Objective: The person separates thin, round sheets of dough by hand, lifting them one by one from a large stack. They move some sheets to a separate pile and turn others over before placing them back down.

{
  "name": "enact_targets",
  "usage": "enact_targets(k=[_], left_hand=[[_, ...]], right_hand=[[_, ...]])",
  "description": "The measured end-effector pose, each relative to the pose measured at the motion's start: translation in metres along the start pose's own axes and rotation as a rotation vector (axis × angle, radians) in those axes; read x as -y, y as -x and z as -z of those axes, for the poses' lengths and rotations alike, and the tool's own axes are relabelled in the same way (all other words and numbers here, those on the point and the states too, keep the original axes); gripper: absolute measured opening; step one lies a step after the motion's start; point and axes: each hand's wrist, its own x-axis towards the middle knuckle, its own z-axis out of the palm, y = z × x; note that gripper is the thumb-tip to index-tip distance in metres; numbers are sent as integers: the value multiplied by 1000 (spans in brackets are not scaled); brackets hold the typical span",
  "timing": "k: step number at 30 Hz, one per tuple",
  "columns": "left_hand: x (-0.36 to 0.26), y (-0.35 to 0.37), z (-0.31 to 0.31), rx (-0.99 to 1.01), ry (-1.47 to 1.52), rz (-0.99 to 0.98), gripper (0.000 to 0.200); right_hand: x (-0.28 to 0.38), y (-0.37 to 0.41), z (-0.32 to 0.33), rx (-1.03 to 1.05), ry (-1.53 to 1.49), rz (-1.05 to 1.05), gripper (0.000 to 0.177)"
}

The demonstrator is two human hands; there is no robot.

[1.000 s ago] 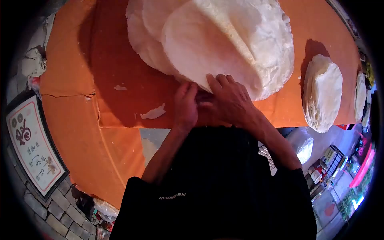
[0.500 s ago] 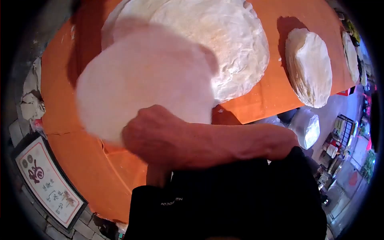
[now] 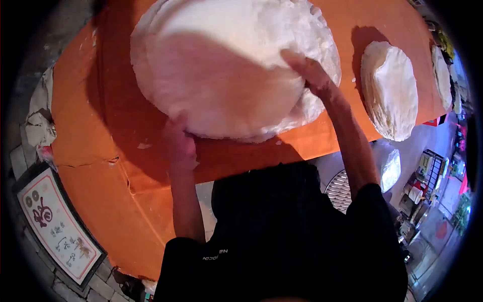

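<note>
A thin, round, pale flatbread sheet lies over a broad stack of similar flatbreads, whose crinkled edges show at the right. My right hand is at the sheet's right edge, one or more digits stretched over the rim; the sheet hides part of its grip. At the lower left edge, my left hand has its fingertips against the rim. Motion blur softens the left fingers, though they appear closed on the edge. A shadow falls across much of the sheet.
An orange cloth covers the table. To the right stands another flatbread stack, with a further pale stack beyond it. A framed sign is at lower left. Clear plastic wrapping and a round metal grate show below the table edge.
The flatbread sheet has moved up and right onto the large stack. My right arm, which crossed low in front, has swung to the sheet's right edge, and my left hand has come into view.
</note>
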Motion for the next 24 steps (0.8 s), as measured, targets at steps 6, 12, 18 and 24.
enact_targets(k=[6,12,18,24], left_hand=[[9,-4,-12,-93,-288,-120,38],[12,-6,2,37,-438,-69,40],[4,16,-14,-38,-703,-49,51],[2,19,-97,171,-581,-52,47]], right_hand=[[20,45,-3,-106,118,-44,45],[-17,50,23,10,-201,-219,49],[-23,-1,24,-105,-7,-48,53],[91,81,84,-180,278,230,30]])
